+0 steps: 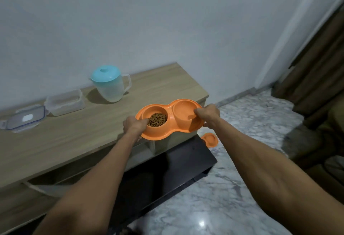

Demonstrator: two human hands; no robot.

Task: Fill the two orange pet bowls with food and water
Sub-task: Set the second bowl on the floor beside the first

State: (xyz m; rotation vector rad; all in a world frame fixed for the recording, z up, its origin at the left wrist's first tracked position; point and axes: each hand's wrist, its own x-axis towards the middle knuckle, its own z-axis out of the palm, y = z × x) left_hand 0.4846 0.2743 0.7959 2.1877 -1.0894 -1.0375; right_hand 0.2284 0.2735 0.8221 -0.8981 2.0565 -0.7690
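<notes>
An orange double pet bowl (170, 112) is held over the right end of the wooden cabinet top (78, 134), partly past its edge. Its left bowl holds brown kibble (157, 119); its right bowl (183, 113) holds clear water. My left hand (135, 126) grips the rim at the left end, with the thumb inside the kibble bowl. At the right end my right hand (207, 114) grips the rim, its thumb over the water bowl.
A clear pitcher with a teal lid (109, 84) stands at the back of the cabinet. An empty clear container (65, 102) and its lid (24, 119) lie to the left. A black panel (167, 175) leans below. Another orange bowl (210, 139) sits on the marble floor.
</notes>
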